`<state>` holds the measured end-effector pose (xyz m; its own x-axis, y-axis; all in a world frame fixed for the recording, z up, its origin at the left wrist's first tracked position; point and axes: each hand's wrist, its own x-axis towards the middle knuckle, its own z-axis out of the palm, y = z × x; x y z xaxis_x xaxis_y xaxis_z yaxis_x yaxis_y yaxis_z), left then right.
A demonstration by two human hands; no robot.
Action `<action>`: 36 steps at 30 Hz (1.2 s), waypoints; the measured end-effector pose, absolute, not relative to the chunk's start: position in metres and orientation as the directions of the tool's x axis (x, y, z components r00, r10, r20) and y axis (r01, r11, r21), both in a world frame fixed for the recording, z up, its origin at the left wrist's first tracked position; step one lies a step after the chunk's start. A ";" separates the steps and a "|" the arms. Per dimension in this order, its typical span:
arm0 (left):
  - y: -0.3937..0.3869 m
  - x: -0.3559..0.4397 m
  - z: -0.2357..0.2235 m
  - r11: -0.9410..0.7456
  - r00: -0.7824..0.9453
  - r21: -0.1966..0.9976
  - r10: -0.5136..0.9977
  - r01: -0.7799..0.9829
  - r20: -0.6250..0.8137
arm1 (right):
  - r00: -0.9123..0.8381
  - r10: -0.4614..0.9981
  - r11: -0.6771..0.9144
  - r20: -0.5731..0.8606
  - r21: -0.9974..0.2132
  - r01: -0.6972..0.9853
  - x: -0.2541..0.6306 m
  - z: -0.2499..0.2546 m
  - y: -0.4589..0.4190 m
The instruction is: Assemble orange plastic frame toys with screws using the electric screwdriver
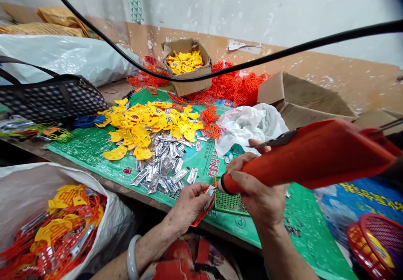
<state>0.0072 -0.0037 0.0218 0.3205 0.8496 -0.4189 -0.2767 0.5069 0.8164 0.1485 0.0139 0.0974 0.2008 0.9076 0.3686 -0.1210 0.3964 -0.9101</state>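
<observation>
My left hand (185, 209) is closed on an orange plastic frame (201, 218) with a small silver piece (210, 191) against it, near the table's front edge. My right hand (262, 198) wraps round a red electric screwdriver (308, 156), its black collar and tip pointing left at the orange frame. Whether the tip touches the frame, I cannot tell. Just behind the tip lies a green perforated tray (225, 203) with small dark screws. A heap of silver packet-like pieces (165, 166) sits beyond my left hand, with yellow plastic parts (151, 122) piled behind it.
A white sack (116, 213) of assembled yellow and orange pieces stands at lower left. A cardboard box (192, 86) of yellow parts and orange netting (242, 87) are at the back. A black cable (267, 58) crosses above. A red basket (362, 246) stands at right.
</observation>
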 end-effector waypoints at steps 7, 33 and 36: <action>-0.004 0.007 0.023 0.510 0.336 0.812 0.846 -0.284 -0.414 | 0.178 0.933 0.343 0.313 -0.923 -0.174 0.144 0.096 0.014; -0.007 0.004 0.022 0.487 0.301 0.847 0.858 -0.213 -0.417 | 0.166 0.932 0.342 0.322 -0.933 -0.110 0.146 0.084 0.012; -0.006 0.003 0.023 0.480 0.305 0.852 0.860 -0.211 -0.409 | 0.168 0.935 0.332 0.312 -0.936 -0.114 0.146 0.080 0.011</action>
